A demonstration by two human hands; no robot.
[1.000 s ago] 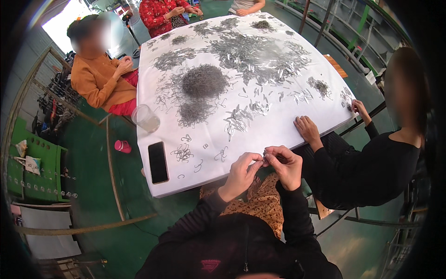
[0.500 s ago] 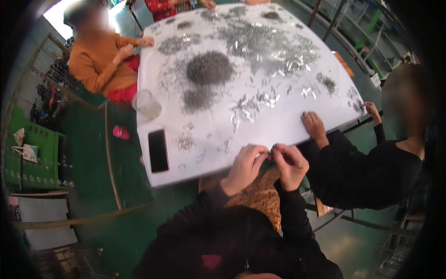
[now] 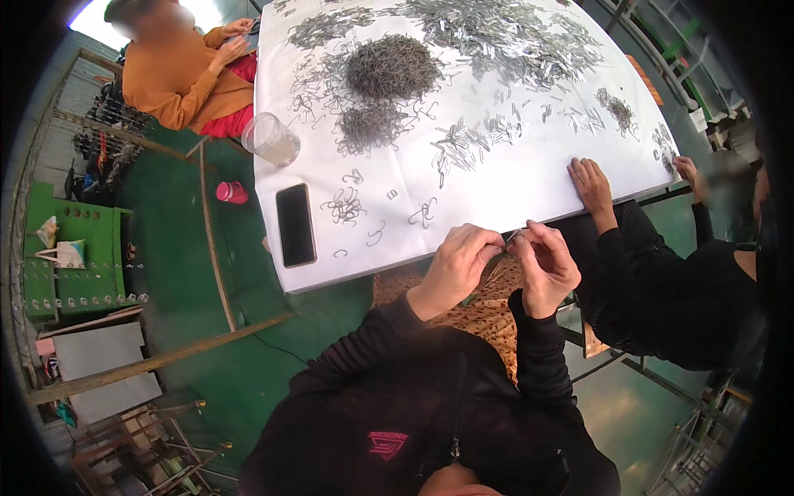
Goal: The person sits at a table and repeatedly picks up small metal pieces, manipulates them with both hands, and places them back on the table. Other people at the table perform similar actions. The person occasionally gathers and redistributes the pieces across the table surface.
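Note:
Over the near edge of the white-covered table [image 3: 488,194], my left hand [image 3: 453,273] and my right hand [image 3: 547,271] meet with fingertips pinched. Between them is a small grey metal piece [image 3: 513,237], slim and partly covered by my fingers; its exact kind is too small to tell. Both hands seem to grip it, one from each side. Nearest on the tabletop lie a few bent wire hooks [image 3: 423,212], and a looser group of wire hooks [image 3: 344,207] is farther left. Beyond my hands lie scattered thin shiny metal strips [image 3: 463,147].
A black phone [image 3: 296,225] and a clear plastic jar [image 3: 271,140] stand along the left edge. Dense hook piles [image 3: 393,68] and a broad spread of strips [image 3: 513,41] cover the far part. A co-worker's hand [image 3: 592,186] rests at right; another person [image 3: 178,78] sits far left.
The view has shifted, so the table sits higher and farther right in it. My hands stay together at the metal piece. The far-left person's hands have come up off the table edge.

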